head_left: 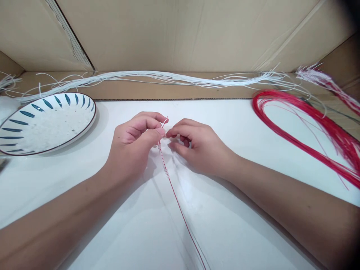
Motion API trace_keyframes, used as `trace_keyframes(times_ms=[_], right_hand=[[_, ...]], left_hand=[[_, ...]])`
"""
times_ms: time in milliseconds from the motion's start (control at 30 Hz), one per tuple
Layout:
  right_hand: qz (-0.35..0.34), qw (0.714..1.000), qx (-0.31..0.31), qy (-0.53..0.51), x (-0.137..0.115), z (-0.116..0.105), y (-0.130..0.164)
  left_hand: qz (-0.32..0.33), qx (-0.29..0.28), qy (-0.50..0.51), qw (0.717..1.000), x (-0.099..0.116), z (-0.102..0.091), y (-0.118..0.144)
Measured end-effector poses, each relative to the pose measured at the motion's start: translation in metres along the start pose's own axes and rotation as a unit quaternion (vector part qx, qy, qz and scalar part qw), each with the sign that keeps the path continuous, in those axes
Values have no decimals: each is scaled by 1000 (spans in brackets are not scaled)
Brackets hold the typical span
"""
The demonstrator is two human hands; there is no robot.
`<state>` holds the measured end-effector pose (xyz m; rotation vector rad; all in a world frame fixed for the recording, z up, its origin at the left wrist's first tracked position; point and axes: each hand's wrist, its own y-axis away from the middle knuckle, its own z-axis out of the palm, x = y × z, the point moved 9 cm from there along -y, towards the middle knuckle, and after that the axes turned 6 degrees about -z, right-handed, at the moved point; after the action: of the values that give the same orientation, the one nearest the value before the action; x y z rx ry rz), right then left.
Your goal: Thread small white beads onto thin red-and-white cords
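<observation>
Scanning left to right, head view only.
plate: white plate (46, 125) with blue dashes round the rim and a dark red edge, far left on the white table (242, 150); speckled residue in the middle, nothing else on it.
white strands: long bundle of white strands (157, 77) lying along the back of the bench, on the cardboard strip against the cardboard wall (180, 33).
left hand: left hand (135, 144) centre-left, fingers curled in, thumb and forefinger pinched shut on the top of the cord.
cord: thin red-and-white twisted cord (164, 165) held between both hands at table centre; short twisted section just below the fingertips, then a plain red tail running down toward the bottom edge of the view. Thin pale strand seems to run beside it, hard to tell.
right hand: right hand (201, 148) centre-right, fingertips nearly touching the left's, thumb and forefinger closed on the same cord end; other fingers folded under.
red strands: looped bundle of red strands (295, 135) on the table at right, well apart from the hands.
mixed strands: blurred red-and-white bundle (323, 80) at far right rear.
</observation>
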<state>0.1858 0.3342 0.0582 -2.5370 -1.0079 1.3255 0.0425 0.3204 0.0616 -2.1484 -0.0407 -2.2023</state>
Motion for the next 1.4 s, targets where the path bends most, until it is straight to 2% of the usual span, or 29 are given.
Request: trace_keyframes(times_ms=[100, 267, 400, 467, 533, 633, 733, 800, 900, 1400], right_hand=[[-21, 999, -16, 46, -2, 1, -1], [-48, 998, -35, 23, -2, 2, -3], [-40, 998, -40, 32, -4, 2, -4], [-11, 999, -36, -36, -2, 1, -4], [40, 981, -29, -190, 4, 3, -3], [99, 906, 3, -411, 13, 7, -3], [125, 848, 27, -515, 18, 9, -3], [137, 827, 27, -544, 20, 11, -3], [142, 816, 28, -559, 19, 12, -2], [166, 804, 22, -571, 19, 14, -1]], left_hand=[[-4, -6, -2, 1000, -1, 2, 1], [1, -17, -15, 1000, 0, 3, 1], [-17, -16, -12, 1000, -1, 1, 0], [-18, -16, -6, 1000, -1, 1, 1], [-14, -21, -4, 1000, -1, 2, 1], [-14, -44, -21, 999, -3, 7, 2], [-17, -69, -49, 996, -5, 11, 2], [-21, -71, -66, 995, -6, 11, 1], [-24, -71, -82, 994, -7, 12, 1], [-7, -101, -109, 989, 3, 21, 4]])
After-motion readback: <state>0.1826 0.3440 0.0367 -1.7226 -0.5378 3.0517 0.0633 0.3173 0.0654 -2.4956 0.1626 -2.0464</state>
